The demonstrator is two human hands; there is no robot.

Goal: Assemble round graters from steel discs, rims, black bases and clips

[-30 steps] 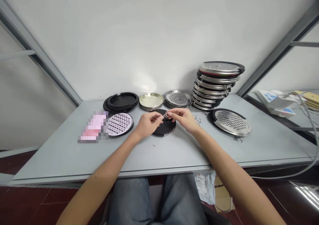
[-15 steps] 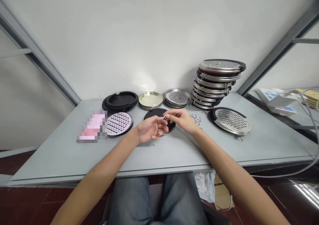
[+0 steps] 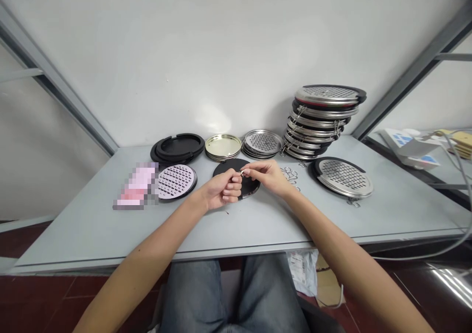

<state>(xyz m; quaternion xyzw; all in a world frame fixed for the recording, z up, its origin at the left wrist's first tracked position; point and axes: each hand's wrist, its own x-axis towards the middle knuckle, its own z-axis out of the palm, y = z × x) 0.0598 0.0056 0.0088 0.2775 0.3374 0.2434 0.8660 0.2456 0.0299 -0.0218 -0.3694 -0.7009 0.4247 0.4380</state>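
My left hand point(image 3: 224, 189) is curled closed, its thumb and forefinger pinching a small shiny metal piece point(image 3: 242, 173). The fingertips of my right hand point(image 3: 267, 175) grip the same piece from the other side. Both hands are raised over a round black disc point(image 3: 250, 187), which they partly cover. Just right of my right hand, several small metal rings or clips point(image 3: 291, 174) lie on the grey table point(image 3: 258, 229). The exact shape of the held piece is too small to make out.
Behind the hands stand black rings point(image 3: 180, 147), gold-toned lids point(image 3: 223, 146) and perforated metal discs point(image 3: 263, 142). A tall disc stack point(image 3: 319, 126) is at back right, a perforated disc point(image 3: 344, 178) nearer. Left lie a pinkish perforated disc point(image 3: 176, 181) and a pixelated item point(image 3: 136, 188).
The fingers of my left hand have curled in from a looser, palm-up pose. Both hands still pinch the metal piece at nearly the same spot.
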